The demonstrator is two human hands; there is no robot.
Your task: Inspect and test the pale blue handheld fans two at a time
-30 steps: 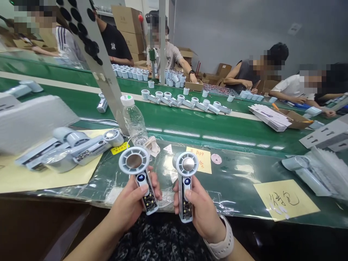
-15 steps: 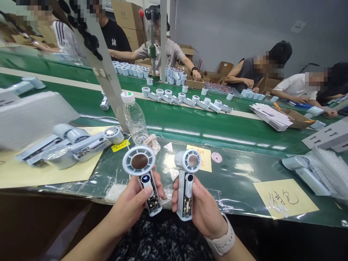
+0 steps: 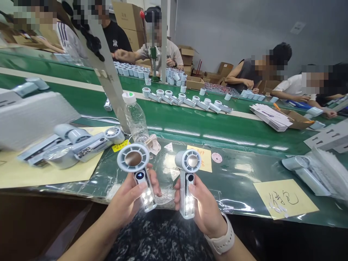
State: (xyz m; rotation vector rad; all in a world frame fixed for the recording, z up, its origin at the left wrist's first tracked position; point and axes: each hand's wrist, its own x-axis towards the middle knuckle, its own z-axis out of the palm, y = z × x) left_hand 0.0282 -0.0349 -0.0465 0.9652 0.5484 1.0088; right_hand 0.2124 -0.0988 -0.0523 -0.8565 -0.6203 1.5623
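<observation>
1. White plastic handheld fans are in your grip, held upright and apart over the bench's edge: your left hand (image 3: pixel 126 203) curls around the left fan (image 3: pixel 139 174), your right hand (image 3: pixel 203 210) around the right fan (image 3: pixel 187 177).
2. Their bare circuit boards (image 3: pixel 148 199) show lit LEDs; a slipping thumb could likely scrape or snag them.
3. The clear water bottle (image 3: pixel 135 121) stands close by; knocking it could wet the exposed electronics.

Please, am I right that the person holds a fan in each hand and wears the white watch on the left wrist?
No: the head view shows the white watch on the right wrist. A handheld fan is in the left hand, another in the right hand.
</observation>
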